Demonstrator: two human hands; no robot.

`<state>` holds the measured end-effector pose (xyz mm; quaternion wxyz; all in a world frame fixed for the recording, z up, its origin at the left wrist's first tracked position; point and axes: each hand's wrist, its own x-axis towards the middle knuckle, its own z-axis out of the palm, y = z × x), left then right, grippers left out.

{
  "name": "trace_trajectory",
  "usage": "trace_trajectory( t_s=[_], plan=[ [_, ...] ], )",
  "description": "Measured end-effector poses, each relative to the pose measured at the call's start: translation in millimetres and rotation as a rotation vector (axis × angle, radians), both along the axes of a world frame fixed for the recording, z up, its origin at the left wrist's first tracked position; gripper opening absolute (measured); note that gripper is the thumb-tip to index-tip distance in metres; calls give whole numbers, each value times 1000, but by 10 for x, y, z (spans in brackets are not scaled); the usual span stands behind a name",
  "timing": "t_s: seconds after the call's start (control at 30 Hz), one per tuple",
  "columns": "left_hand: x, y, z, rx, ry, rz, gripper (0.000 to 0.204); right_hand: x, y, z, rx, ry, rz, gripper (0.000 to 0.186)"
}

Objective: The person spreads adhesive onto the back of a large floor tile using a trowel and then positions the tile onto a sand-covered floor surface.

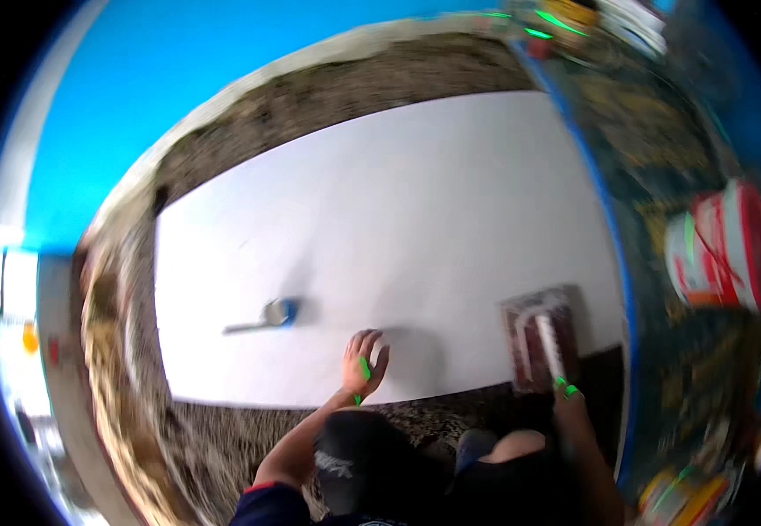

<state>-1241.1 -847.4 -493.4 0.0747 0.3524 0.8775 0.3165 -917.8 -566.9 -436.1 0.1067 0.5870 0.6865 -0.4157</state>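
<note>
A large white panel [380, 219] lies flat in front of me on a grey-brown surface. Over its near edge, my left hand [363, 361] has its fingers stretched out and holds nothing. My right hand [568, 401] is closed at the near end of the pale handle of a rectangular reddish-brown float [525, 346]. White smears cover parts of the float, which is over the panel's near right corner. On the panel left of my left hand is a small round thing with a blue side [282, 312]; a thin dark handle-like piece [245, 328] extends left from it.
A red and white bucket [722, 250] stands at the right on a dark, patterned covering. A blue strip [604, 202] runs along the panel's right side. A blue wall [161, 96] rises at the far left. A yellow and red package [683, 498] is at the lower right.
</note>
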Motion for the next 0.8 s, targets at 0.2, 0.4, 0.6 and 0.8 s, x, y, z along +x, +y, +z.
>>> trace_trajectory(
  t_s=[0.2,0.4,0.6,0.8],
  plan=[
    [-398,-1307,-149,112,-51,1093,78,-377,-329,146,135,167,93,55],
    [-964,-1258,-232,450,-14,980,95,-1764,-434,1322,19,85,104,51],
    [-1135,-1614,-338,685,-26,1081,66,-3225,-426,2210,97,816,218,43],
    [-1175,-3296,-138,502,86,1213,79,-4292,-620,1088,169,981,388,46]
  ],
)
